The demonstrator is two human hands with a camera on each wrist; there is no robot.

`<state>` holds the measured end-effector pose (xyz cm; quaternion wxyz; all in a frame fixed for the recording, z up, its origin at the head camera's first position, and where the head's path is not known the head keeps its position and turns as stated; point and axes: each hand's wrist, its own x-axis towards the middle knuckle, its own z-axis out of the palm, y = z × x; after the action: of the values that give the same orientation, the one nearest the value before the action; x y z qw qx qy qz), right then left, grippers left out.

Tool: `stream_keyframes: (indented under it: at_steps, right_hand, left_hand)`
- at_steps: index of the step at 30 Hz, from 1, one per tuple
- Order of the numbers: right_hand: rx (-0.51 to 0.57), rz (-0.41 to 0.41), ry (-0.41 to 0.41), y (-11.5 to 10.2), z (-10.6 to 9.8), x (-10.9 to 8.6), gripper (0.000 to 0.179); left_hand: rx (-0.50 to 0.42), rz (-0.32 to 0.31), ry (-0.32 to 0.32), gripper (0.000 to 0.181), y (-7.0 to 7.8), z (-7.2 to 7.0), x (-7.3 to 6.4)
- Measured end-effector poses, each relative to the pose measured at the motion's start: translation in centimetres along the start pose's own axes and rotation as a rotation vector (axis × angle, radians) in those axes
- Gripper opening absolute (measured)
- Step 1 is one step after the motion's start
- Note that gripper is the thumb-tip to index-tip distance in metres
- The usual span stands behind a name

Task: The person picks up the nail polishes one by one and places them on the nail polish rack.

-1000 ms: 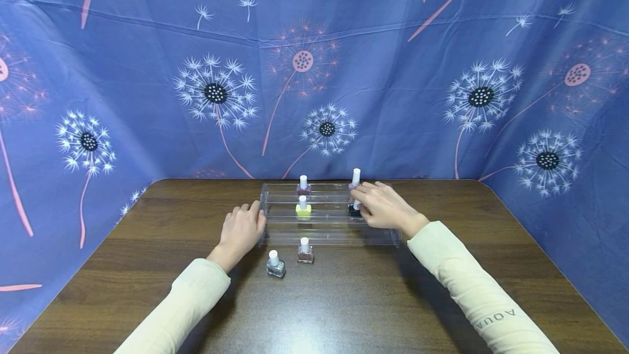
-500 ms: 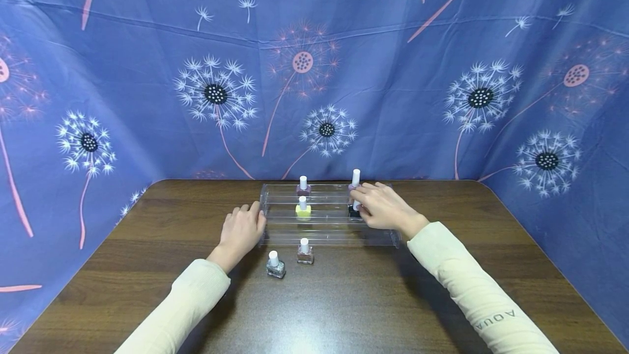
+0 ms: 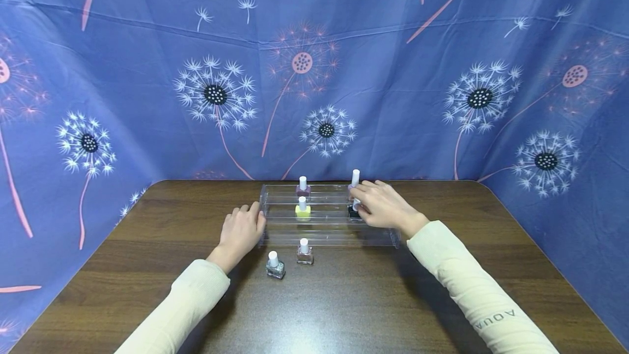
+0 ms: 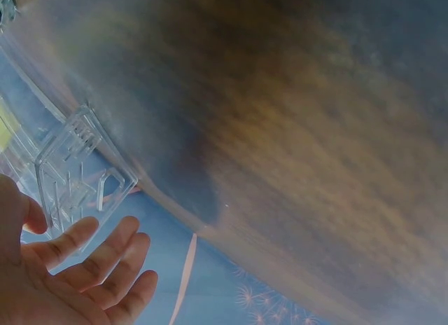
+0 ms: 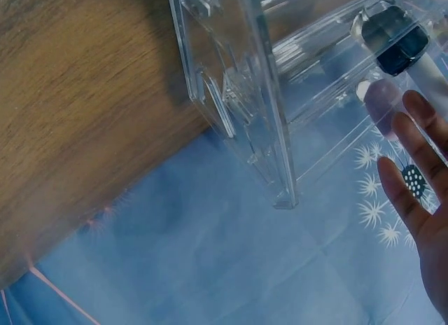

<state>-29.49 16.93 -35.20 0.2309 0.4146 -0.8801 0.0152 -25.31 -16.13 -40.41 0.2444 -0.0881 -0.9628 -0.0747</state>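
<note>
A clear acrylic tiered rack (image 3: 329, 238) stands on the table. My left hand (image 3: 242, 225) is at its left end, thumb and index fingertip right at the end panel (image 4: 84, 174), the other fingers loosely extended. At the right part of the rack my right hand (image 3: 385, 205) pinches the white cap of a black nail polish bottle (image 5: 395, 41) on the middle tier; its thumb is out of the right wrist view. Behind that bottle, a pale purple nail polish bottle (image 5: 381, 104) with a tall white cap stands on the back tier, partly covered by the fingers.
Yellow (image 3: 303, 211) and dark purple (image 3: 303, 190) polish bottles stand on the rack left of centre. In front, a glittery grey bottle (image 3: 276, 270) and a brownish one (image 3: 305, 256) stand on the wooden table (image 3: 383, 299). A blue dandelion-print cloth (image 3: 393, 124) hangs close behind.
</note>
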Motion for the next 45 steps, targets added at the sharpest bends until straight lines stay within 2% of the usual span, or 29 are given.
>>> stream_keyframes:
  at_steps: [8, 25, 35, 45]
  right_hand:
    - [-0.01, -0.004, 0.031, -0.2, -0.7, 0.3, 0.012]
    - [-0.041, -0.053, 0.058, -1.4, -1.4, 1.0, 0.015]
    - [-0.054, -0.137, 0.084, -2.6, -1.0, 1.3, 0.011]
    - [-0.042, -0.2, 0.106, -4.1, -0.2, 1.2, 0.018]
  left_hand:
    - [0.0, -0.004, -0.003, 0.024, 0.0, 0.0, 0.0]
    - [-0.001, -0.002, 0.013, 0.022, 0.0, 0.0, 0.0]
    - [-0.007, -0.001, 0.004, 0.023, 0.0, 0.0, 0.1]
    - [-0.006, 0.003, -0.002, 0.023, 0.0, 0.0, 0.1]
